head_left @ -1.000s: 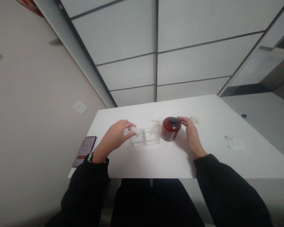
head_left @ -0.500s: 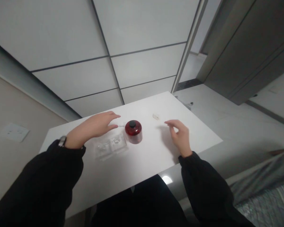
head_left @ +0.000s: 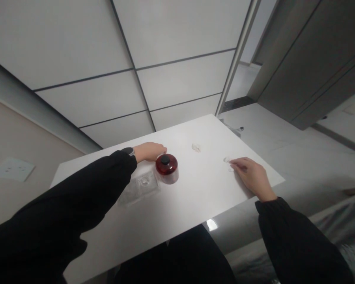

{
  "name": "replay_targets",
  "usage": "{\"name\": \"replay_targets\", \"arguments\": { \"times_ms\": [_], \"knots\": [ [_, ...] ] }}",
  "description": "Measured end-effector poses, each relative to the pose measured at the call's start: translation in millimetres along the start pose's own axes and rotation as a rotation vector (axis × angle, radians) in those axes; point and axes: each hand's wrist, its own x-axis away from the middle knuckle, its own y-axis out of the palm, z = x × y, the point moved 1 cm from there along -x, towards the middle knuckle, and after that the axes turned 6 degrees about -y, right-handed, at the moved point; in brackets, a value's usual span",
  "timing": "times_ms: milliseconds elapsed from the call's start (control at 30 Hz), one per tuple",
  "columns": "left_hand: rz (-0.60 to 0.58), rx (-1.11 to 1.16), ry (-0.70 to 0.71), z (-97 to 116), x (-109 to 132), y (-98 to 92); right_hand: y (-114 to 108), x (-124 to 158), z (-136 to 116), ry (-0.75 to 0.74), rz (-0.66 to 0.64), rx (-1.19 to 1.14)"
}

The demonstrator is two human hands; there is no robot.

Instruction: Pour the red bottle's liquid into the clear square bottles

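Observation:
My left hand [head_left: 149, 151] lies behind the dark red round jar [head_left: 167, 168] with a black knob on its lid, fingers stretched flat on the white table [head_left: 195, 189]. In front of the jar, under my left sleeve, sits a clear two-part plastic tray [head_left: 139, 187]. My right hand [head_left: 253, 176] rests near the table's right edge, fingertips pressed together on a small clear plastic piece [head_left: 228, 161]. What the fingers pinch there is too small to make out.
Another small clear piece [head_left: 196, 147] lies on the table behind and right of the jar. A wall socket [head_left: 14, 169] is on the beige wall at left. Grey cabinet fronts [head_left: 313, 67] and a tiled floor [head_left: 165, 51] lie beyond the table.
My left arm has reached further across, its hand now flat behind the jar. My right hand has moved right and down onto the small clear piece by the table's edge.

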Motion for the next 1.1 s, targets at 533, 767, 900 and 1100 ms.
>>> {"name": "replay_targets", "arguments": {
  "times_ms": [533, 767, 900, 1100],
  "knots": [
    [0.236, 0.091, 0.013, 41.0, 121.8, -97.5, 31.0, 0.4, -44.6, -0.162, 0.000, 0.021],
    [0.364, 0.255, -0.026, 50.4, 186.0, -72.7, 33.6, 3.0, -46.7, -0.202, 0.028, 0.092],
    [0.423, 0.202, -0.040, 47.7, 190.3, -60.8, 34.7, 2.6, -47.3, -0.214, 0.031, 0.106],
    [0.424, 0.099, 0.030, 48.7, 194.2, -60.0, 35.7, 2.4, -45.2, -0.221, 0.039, 0.116]
  ]
}}
